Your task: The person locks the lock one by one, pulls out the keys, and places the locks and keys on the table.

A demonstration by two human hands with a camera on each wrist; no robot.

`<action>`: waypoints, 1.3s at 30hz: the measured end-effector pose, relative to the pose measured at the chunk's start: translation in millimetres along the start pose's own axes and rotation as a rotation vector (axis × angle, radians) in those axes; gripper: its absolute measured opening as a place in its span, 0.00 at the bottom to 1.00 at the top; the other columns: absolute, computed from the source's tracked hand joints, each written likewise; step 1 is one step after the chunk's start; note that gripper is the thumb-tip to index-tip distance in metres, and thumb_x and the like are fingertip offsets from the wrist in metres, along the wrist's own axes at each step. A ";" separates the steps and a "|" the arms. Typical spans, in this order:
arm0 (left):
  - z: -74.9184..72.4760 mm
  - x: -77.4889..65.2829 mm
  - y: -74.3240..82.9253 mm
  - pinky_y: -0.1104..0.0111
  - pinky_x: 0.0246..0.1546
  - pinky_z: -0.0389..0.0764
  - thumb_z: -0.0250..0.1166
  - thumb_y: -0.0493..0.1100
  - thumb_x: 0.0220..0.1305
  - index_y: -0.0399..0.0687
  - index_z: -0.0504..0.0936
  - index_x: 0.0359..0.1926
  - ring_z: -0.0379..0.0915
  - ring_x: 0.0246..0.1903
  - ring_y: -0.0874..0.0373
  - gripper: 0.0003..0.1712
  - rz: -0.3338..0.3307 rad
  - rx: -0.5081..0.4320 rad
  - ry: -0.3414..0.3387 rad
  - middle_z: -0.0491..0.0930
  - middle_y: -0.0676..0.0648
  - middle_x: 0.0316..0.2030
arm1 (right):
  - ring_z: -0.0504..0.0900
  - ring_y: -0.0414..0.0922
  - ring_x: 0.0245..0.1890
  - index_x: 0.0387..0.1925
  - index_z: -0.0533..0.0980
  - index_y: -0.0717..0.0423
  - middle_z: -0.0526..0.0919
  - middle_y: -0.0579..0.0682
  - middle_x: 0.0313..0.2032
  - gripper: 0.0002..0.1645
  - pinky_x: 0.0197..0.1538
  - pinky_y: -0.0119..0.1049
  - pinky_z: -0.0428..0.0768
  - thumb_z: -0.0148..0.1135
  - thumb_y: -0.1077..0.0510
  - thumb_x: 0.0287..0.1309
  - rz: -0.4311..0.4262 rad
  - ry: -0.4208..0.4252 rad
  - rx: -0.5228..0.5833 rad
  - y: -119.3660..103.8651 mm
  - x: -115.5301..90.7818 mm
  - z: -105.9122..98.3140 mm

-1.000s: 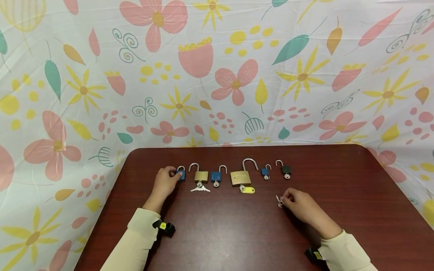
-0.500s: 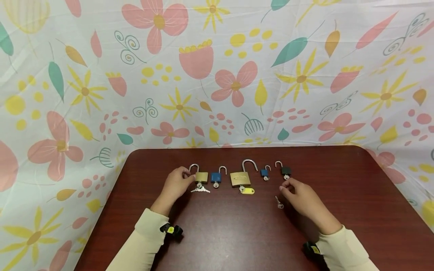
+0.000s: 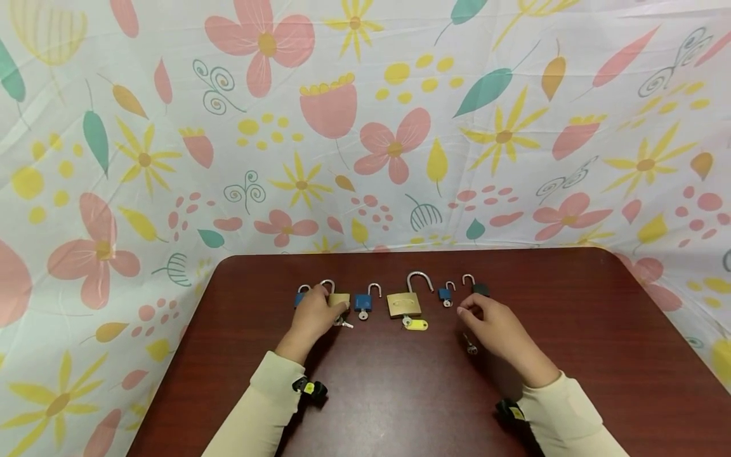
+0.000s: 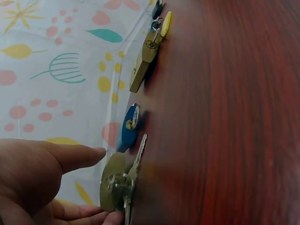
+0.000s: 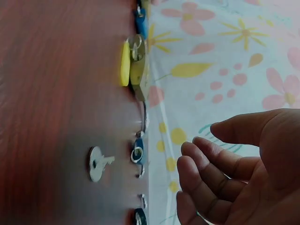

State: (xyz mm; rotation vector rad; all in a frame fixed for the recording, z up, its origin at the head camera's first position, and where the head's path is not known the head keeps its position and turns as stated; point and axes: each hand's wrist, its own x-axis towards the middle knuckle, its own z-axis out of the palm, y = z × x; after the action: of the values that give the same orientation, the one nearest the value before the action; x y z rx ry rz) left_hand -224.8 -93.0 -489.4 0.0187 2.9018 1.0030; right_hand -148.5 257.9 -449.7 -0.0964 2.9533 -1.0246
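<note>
My left hand (image 3: 316, 311) is at the small brass padlock (image 3: 341, 298), whose shackle is raised. In the left wrist view, straight thumb and fingers lie on either side of that padlock (image 4: 110, 187), thumb tip close to its edge. Keys (image 4: 127, 183) hang from its keyhole. Left of it is a blue padlock (image 3: 299, 298) with its shackle down, partly hidden by the hand. My right hand (image 3: 495, 322) hovers with loosely bent fingers, holding nothing. Loose keys (image 3: 471, 348) lie beside it on the table. A dark padlock (image 3: 481, 289) is partly covered by its fingers.
Along the row stand another blue padlock (image 3: 362, 303), a large brass padlock (image 3: 403, 305) with a yellow tag (image 3: 417, 325), and a small blue padlock (image 3: 445, 294). These have raised shackles and keys inserted. A flowered cloth (image 3: 365, 127) hangs behind the brown table (image 3: 400, 393).
My left hand has let go of the leftmost blue padlock and moved right to the small brass one. The right hand has released the loose keys and shifted up and slightly left.
</note>
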 end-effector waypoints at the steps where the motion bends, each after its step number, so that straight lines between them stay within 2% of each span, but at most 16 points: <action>1: 1.3 0.4 0.9 0.65 0.25 0.77 0.71 0.56 0.62 0.33 0.76 0.52 0.77 0.28 0.53 0.32 -0.001 0.015 0.010 0.81 0.39 0.38 | 0.72 0.42 0.25 0.47 0.79 0.53 0.81 0.47 0.30 0.13 0.31 0.37 0.70 0.55 0.49 0.74 0.000 0.000 0.007 -1.7 0.9 0.6; 5: 4.9 2.2 3.9 0.64 0.25 0.77 0.72 0.58 0.60 0.32 0.77 0.50 0.76 0.28 0.52 0.33 -0.013 0.066 0.033 0.81 0.39 0.37 | 0.70 0.42 0.20 0.47 0.78 0.53 0.80 0.48 0.27 0.13 0.29 0.38 0.69 0.56 0.49 0.74 -0.010 0.005 0.035 -9.2 6.3 3.4; 7: 6.6 3.3 4.3 0.64 0.25 0.76 0.73 0.58 0.59 0.33 0.78 0.48 0.76 0.27 0.52 0.33 -0.027 0.079 0.032 0.81 0.39 0.35 | 0.70 0.43 0.20 0.48 0.78 0.52 0.81 0.50 0.29 0.13 0.30 0.38 0.69 0.56 0.49 0.74 -0.018 0.003 0.044 -13.3 9.0 4.6; 11: 9.8 5.5 5.1 0.65 0.22 0.73 0.73 0.59 0.59 0.35 0.80 0.43 0.74 0.24 0.52 0.30 -0.032 0.093 0.018 0.80 0.41 0.31 | 0.75 0.42 0.27 0.47 0.79 0.51 0.86 0.54 0.42 0.13 0.35 0.38 0.73 0.55 0.48 0.74 -0.035 0.014 0.041 -21.0 14.7 5.6; 14: 11.4 6.0 6.2 0.66 0.22 0.72 0.73 0.57 0.59 0.35 0.81 0.44 0.73 0.24 0.53 0.29 -0.019 0.089 0.005 0.80 0.41 0.31 | 0.76 0.43 0.31 0.47 0.79 0.51 0.86 0.54 0.45 0.13 0.37 0.38 0.73 0.55 0.49 0.74 -0.041 0.015 0.051 -26.8 18.4 6.0; 19: 11.5 6.2 6.1 0.65 0.23 0.73 0.73 0.55 0.61 0.34 0.79 0.49 0.74 0.26 0.53 0.30 -0.032 0.052 -0.007 0.81 0.41 0.33 | 0.73 0.45 0.28 0.47 0.80 0.50 0.85 0.51 0.39 0.12 0.35 0.38 0.72 0.55 0.49 0.73 -0.043 0.013 0.097 -38.7 24.4 6.1; 26: 9.0 6.9 -0.3 0.67 0.23 0.74 0.73 0.54 0.61 0.35 0.77 0.51 0.75 0.26 0.53 0.29 -0.081 -0.051 -0.031 0.81 0.42 0.33 | 0.80 0.46 0.34 0.47 0.79 0.52 0.86 0.52 0.38 0.13 0.37 0.38 0.75 0.55 0.48 0.74 -0.055 0.002 0.164 -57.7 34.4 9.0; 30: 7.2 8.6 -3.0 0.68 0.23 0.75 0.72 0.53 0.62 0.37 0.76 0.51 0.76 0.26 0.55 0.28 -0.077 -0.099 -0.043 0.82 0.43 0.33 | 0.84 0.49 0.39 0.47 0.79 0.53 0.87 0.53 0.38 0.14 0.38 0.38 0.76 0.55 0.49 0.74 -0.065 -0.019 0.194 -65.3 38.9 14.3; 33: 0.8 8.6 -0.8 0.68 0.23 0.76 0.72 0.52 0.62 0.38 0.76 0.53 0.77 0.26 0.56 0.28 -0.063 -0.195 -0.040 0.82 0.43 0.34 | 0.84 0.50 0.39 0.47 0.79 0.52 0.87 0.54 0.39 0.13 0.38 0.38 0.76 0.55 0.50 0.74 -0.067 -0.022 0.207 -68.5 40.9 18.1; 39: -19.9 3.5 13.2 0.67 0.27 0.78 0.73 0.48 0.62 0.41 0.77 0.53 0.78 0.28 0.55 0.24 -0.027 -0.394 -0.014 0.82 0.42 0.36 | 0.78 0.45 0.35 0.46 0.80 0.49 0.84 0.50 0.40 0.11 0.41 0.38 0.75 0.56 0.50 0.73 -0.100 -0.019 0.186 -72.3 41.6 23.9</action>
State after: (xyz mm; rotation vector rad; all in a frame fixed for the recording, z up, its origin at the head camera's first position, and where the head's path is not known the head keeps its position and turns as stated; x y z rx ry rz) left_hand -229.9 -94.8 -465.8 -0.0355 2.6306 1.5387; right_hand -185.4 183.8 -423.4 -0.2517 2.8448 -1.2966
